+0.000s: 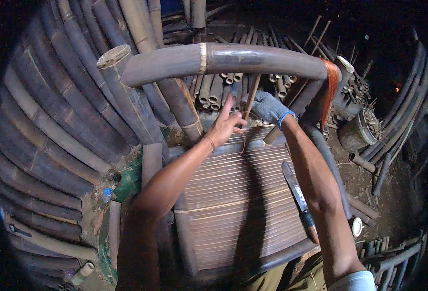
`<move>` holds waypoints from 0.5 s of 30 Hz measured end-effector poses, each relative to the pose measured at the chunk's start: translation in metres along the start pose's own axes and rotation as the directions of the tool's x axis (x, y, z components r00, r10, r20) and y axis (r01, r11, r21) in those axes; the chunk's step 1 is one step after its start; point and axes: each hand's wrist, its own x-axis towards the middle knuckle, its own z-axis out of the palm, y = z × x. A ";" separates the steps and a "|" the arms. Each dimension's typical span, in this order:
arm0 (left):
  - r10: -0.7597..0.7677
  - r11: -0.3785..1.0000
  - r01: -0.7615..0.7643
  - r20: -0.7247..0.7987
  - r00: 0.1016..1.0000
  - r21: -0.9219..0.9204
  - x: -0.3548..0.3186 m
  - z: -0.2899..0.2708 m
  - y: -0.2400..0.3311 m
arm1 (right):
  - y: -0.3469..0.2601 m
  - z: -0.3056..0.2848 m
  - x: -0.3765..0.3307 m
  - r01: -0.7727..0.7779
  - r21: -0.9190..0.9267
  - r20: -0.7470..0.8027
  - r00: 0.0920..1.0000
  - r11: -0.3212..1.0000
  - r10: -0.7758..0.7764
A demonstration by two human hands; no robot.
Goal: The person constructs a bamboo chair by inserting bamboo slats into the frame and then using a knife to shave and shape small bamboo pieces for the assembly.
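A bamboo chair stands before me, with a slatted seat (233,199) and a thick curved top rail (267,60). My left hand (225,128) is bare and held over the back of the seat, its fingers apart and nothing gripped. To its right, my right hand (270,107) wears a grey knit glove with a blue cuff. Its curled fingers are against a thin upright bamboo strip (252,97) below the top rail; the fingertips are partly hidden. A knife (296,191) with a long blade lies on the seat's right side, beside my right forearm.
Orange cord (329,92) is wound at the rail's right end. Dark bamboo poles (54,111) line the left side, and cut bamboo tubes (214,92) are stacked behind the chair. At the right stands a bucket (357,132) of scraps, near more long poles (393,121).
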 end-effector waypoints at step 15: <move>-0.210 0.952 0.253 -0.232 0.950 0.173 -0.008 0.008 0.019 | 0.012 0.031 -0.030 0.048 -0.166 -0.698 0.700 0.985 -0.151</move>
